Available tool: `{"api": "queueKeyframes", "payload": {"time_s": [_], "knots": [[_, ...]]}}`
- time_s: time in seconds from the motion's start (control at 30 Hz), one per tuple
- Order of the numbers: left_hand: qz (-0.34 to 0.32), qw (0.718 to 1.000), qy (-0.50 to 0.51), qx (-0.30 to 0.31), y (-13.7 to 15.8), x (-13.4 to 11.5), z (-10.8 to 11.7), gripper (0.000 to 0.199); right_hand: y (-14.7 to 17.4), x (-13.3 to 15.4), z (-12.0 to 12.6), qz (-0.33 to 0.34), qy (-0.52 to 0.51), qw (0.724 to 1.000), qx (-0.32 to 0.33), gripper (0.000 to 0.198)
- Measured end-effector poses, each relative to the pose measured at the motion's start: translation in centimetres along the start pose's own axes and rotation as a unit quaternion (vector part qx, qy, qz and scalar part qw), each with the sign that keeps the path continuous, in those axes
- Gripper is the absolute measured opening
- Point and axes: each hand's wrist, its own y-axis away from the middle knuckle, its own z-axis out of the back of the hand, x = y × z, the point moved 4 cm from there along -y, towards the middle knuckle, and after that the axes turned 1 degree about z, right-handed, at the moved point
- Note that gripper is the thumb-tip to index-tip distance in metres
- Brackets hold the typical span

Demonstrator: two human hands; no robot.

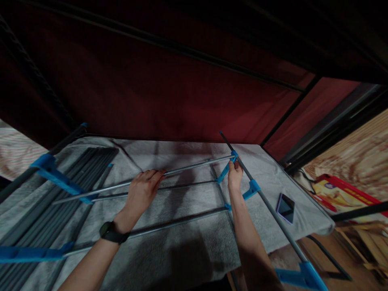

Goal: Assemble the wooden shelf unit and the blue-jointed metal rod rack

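My left hand [144, 186], with a dark watch at the wrist, is closed over a thin grey metal tube [194, 165]. The tube slants across the frame, its right end meeting a blue plastic bracket [224, 173] on a long side pole [271, 210]. At that joint my right hand [235, 176] has its fingers closed around the bracket, just below the tube's end. The tube's left end lies over another blue bracket [65, 184]. Two more crossbars, a middle one [188, 186] and a nearer one [182, 222], span the frame below.
A bundle of grey tubes [57, 198] lies at the left on the grey cloth [194, 250]. A phone [285, 207] rests to the right of the frame. Behind stands a dark red panel [169, 93]. A red and yellow package [342, 194] is beyond the right edge.
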Motion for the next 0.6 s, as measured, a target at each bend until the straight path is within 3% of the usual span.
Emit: {"api": "queueKeyframes", "payload": {"time_s": [0.23,0.6], "knots": [[0.003,1.000,-0.025,0.009,-0.2,0.1,0.2,0.036,-0.4,-0.8,0.2,-0.018,0.002,1.000,0.001,0.043],[-0.035,0.998,-0.046,-0.013,-2.0,0.3,2.4,0.036,-0.5,-1.5,0.7,-0.001,0.027,1.000,-0.009,0.036]]}}
